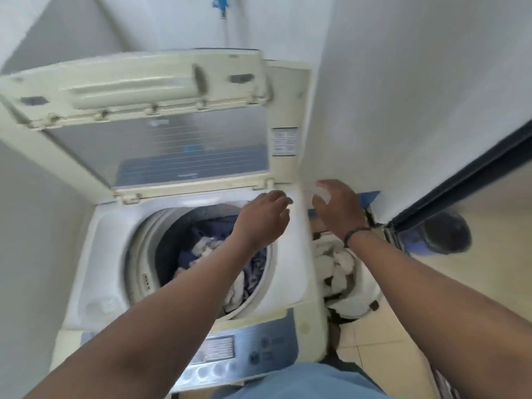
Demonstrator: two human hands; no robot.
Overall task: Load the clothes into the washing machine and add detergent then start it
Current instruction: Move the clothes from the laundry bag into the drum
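Fingers of the right hand (336, 208) curl around a small clear plastic cup (322, 192), just past the right rear corner of the cream top-loading washing machine (290, 254). Over that same corner, the left hand (263, 218) reaches in with fingers loosely bent and close together; whether they touch the rim, I cannot tell through the blur. Down in the machine's drum, the blue and white clothes (218, 254) lie heaped. At its back, the folding lid (161, 90) stands raised. Just right of the machine sits a basket of white laundry (342, 272) on the tiled floor, and the right wrist wears a dark bracelet (355, 233).
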